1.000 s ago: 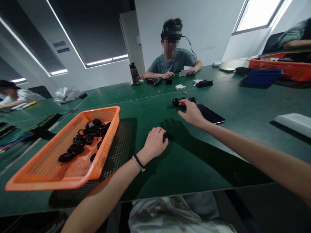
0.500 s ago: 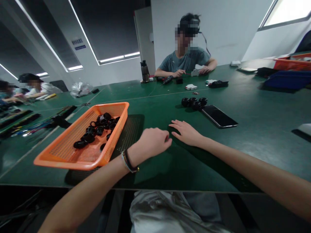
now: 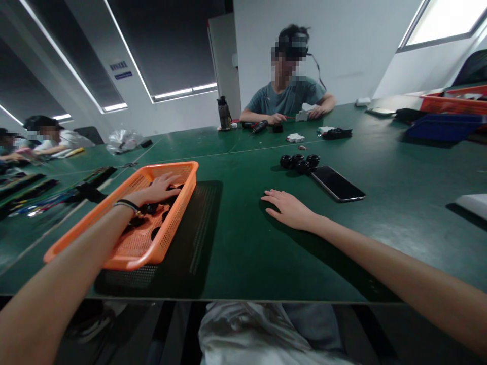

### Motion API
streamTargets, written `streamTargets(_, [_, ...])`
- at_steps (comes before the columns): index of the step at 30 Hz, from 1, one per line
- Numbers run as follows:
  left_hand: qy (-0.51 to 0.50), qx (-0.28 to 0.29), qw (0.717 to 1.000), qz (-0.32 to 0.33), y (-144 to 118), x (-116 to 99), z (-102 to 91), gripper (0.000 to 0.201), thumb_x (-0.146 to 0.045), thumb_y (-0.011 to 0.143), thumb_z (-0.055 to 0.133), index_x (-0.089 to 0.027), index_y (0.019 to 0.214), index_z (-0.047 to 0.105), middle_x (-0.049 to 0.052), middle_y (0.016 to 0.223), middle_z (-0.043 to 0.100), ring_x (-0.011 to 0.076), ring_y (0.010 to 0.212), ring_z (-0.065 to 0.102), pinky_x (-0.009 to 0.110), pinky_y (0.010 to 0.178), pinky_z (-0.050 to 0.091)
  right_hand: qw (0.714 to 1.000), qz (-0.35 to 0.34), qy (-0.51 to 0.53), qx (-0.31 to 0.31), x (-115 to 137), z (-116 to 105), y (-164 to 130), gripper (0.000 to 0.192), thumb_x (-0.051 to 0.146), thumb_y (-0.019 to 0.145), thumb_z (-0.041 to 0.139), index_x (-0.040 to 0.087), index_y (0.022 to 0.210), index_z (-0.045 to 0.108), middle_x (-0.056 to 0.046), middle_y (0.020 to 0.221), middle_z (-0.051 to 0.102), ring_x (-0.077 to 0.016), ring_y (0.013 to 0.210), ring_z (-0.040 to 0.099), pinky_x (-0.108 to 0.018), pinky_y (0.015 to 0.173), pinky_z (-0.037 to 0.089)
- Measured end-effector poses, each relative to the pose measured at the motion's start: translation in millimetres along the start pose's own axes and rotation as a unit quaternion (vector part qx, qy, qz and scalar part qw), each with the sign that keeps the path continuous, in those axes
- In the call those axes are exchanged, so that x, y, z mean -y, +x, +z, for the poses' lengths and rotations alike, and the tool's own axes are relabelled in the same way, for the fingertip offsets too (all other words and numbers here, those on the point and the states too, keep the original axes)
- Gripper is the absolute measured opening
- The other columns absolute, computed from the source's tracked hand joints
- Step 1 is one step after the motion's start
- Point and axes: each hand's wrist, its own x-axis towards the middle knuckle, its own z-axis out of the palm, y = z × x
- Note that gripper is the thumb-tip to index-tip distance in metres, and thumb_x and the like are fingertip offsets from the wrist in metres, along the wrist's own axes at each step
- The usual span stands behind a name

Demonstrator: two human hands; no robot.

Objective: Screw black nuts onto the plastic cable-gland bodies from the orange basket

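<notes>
Basket (image 3: 167, 238), orange plastic mesh, shallow, rectangular, standing on a dark perforated mat (image 3: 198, 228) at the near edge of a green table (image 3: 380, 167); taken as the reference point for all entries below. Contents: black ring-shaped parts (image 3: 154, 232), several, lying loose at the far end of the basket, partly hidden under the hand. Left hand (image 3: 158, 189): inside the basket at its far end, palm down, fingers spread over the black parts and touching them; whether any part is gripped cannot be told. A dark band and a pale one sit on that wrist. Right hand (image 3: 291, 209): to the right of the basket, well apart from it, lying flat on the bare table top, fingers slack and apart, holding nothing. Group of four black rings (image 3: 300, 162): beyond and to the right of the basket, set close together on the table. Phone (image 3: 338, 183): dark screen up, just beside that group, on the side away from the basket. Person in a grey-green shirt (image 3: 291, 99): seated across the table, far beyond the basket, both hands on small items. Metal flask (image 3: 223, 113): upright, far beyond the basket. Blue bin (image 3: 441, 128) and red tray (image 3: 452, 104): far right of the basket. Further people at the far left of the basket, seated at the same table.
</notes>
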Motion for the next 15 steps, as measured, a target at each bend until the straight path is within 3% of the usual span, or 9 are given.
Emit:
streamTargets(4, [-0.046,0.095,0.992,0.076,-0.3,9.4,18.2,0.043,-0.038,0.071,0.045,-0.017,0.105,0.061,0.012,0.127,0.054,0.0251,0.118,0.045,0.037,0.099,0.033,1.0,-0.005,-0.018,0.011,-0.2,-0.9,-0.5,0.045,0.038,0.084,0.046,0.018,0.123,0.053,-0.012,0.135,0.046,-0.031,0.127,0.04,-0.056,0.104,0.03])
streamTargets(8, [0.014,0.076,0.993,0.086,2.7,22.7,7.5,0.03,-0.031,0.068,0.047,-0.021,0.088,0.067,0.009,0.114,0.063,0.0258,0.113,0.048,0.039,0.1,0.031,0.998,-0.005,-0.046,0.034,0.1,-3.5,-0.8,0.047,0.038,0.085,0.043,0.016,0.126,0.05,-0.013,0.137,0.044,-0.0303,0.128,0.038,-0.054,0.105,0.031])
streamTargets(12, [0.098,-0.006,0.995,-0.011,-2.0,26.1,-11.6,0.036,-0.025,0.065,0.044,-0.017,0.092,0.067,0.012,0.109,0.065,0.0295,0.105,0.054,0.04,0.094,0.036,0.997,-0.02,-0.069,0.041,-0.3,-4.6,-1.2,0.047,0.037,0.086,0.041,0.014,0.127,0.05,-0.013,0.137,0.043,-0.0292,0.128,0.038,-0.052,0.105,0.031])
streamTargets(15, [0.043,0.035,0.995,-0.077,-7.9,11.5,-25.0,0.034,-0.032,0.069,0.042,-0.017,0.085,0.067,0.01,0.088,0.068,0.026,0.082,0.062,0.033,0.076,0.046,0.996,-0.023,-0.08,0.036,-1.0,-4.5,-1.4,0.047,0.037,0.087,0.04,0.015,0.126,0.05,-0.013,0.137,0.044,-0.0287,0.127,0.039,-0.051,0.104,0.033])
